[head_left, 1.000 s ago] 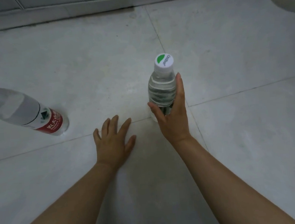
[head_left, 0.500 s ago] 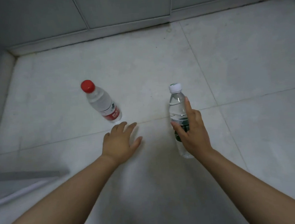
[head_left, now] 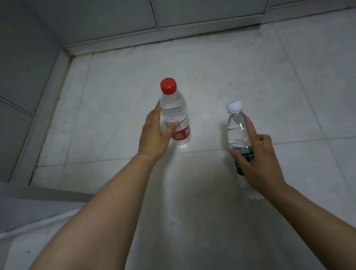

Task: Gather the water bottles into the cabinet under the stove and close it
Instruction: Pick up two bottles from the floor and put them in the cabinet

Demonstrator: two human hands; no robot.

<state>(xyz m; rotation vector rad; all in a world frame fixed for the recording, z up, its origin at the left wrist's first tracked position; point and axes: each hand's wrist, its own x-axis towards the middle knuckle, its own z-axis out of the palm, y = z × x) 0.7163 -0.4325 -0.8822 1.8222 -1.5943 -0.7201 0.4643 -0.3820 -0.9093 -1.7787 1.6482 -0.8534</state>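
A clear water bottle with a red cap and red label [head_left: 174,105] stands upright on the pale tiled floor. My left hand [head_left: 154,134] wraps its left side, thumb across the label. A second clear bottle with a white cap and dark label [head_left: 237,127] is lifted off the floor and tilted, with my right hand [head_left: 256,162] closed around its lower half, index finger lying along its side. The cabinet under the stove is out of view.
Grey tiled walls [head_left: 204,1] meet the floor at a corner in the upper left. A grey ledge or panel edge [head_left: 28,204] juts in at the lower left. Open tiled floor [head_left: 309,101] lies to the right.
My left hand has reached forward from the floor and closed around the red-capped bottle. My right hand has kept hold of the white-capped bottle, and my head has pulled back, showing more of the corner.
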